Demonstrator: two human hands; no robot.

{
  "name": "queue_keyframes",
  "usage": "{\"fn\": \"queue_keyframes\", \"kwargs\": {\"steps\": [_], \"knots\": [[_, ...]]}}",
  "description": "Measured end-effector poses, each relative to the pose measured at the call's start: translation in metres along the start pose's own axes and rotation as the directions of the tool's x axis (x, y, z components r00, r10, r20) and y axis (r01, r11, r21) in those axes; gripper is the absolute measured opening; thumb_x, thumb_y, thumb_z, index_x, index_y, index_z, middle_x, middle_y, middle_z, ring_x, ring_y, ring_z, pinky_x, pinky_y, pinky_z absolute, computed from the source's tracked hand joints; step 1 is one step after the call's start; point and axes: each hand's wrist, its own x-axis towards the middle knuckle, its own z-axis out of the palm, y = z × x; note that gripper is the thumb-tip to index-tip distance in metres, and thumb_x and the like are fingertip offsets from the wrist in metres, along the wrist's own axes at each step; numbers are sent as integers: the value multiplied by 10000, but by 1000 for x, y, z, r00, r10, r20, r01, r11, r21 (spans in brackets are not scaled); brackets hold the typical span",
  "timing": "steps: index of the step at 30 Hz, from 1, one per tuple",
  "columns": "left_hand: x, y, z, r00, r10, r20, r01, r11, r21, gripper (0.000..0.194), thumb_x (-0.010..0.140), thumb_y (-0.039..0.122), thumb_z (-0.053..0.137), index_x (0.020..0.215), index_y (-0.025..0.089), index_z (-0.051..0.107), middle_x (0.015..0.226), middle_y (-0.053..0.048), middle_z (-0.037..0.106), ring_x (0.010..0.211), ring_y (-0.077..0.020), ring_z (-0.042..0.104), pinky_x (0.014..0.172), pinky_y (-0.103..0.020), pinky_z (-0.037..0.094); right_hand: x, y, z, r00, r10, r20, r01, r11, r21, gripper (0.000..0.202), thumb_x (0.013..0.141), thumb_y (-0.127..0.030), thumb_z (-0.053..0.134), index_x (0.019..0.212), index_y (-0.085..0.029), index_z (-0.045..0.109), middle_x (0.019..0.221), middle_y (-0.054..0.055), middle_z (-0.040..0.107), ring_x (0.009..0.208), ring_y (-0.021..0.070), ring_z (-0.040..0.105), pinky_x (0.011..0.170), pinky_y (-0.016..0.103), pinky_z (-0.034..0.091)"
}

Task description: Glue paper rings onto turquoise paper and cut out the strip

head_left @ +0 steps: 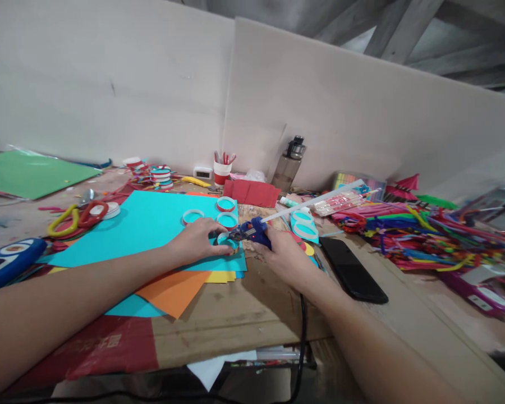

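Observation:
A blue hot glue gun is gripped in my right hand, its nozzle pointing left. From its back sticks a long white glue stick. My left hand rests on a large turquoise sheet, thumb and fingers closed around a small ring. The gun's nozzle is over or against that ring; actual contact is too small to make out. Just beyond my fingers lie a white-edged ring and two red-edged rings, flat on the sheet.
Orange paper sticks out beneath the turquoise sheet. Yellow-and-red scissors lie left, a black phone right, beside piled pipe cleaners. A bottle and a cup of pens stand behind. The gun's black cord hangs over the front edge.

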Motion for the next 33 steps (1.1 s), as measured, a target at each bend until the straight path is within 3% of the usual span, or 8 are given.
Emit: {"fn": "queue_keyframes", "kwargs": {"steps": [23,33], "knots": [[1,0,2,1000,-12,-18,12,1000,-12,442,777,552,786,1104,256,756,1144,-47,743,1110,-279,622,958,-395,465,-3,0,3,998,-25,-63,24,1000,-21,136,953,-233,571,1011,-159,669,930,126,704,822,236,644,653,286,390],[1,1,1,999,-18,-32,19,1000,7,432,761,530,816,1101,268,765,1165,-42,745,1140,-296,635,971,-402,481,-3,4,9,992,-109,-67,106,993,-43,203,973,-268,552,1084,-161,684,960,131,716,949,274,662,758,322,443]]}}
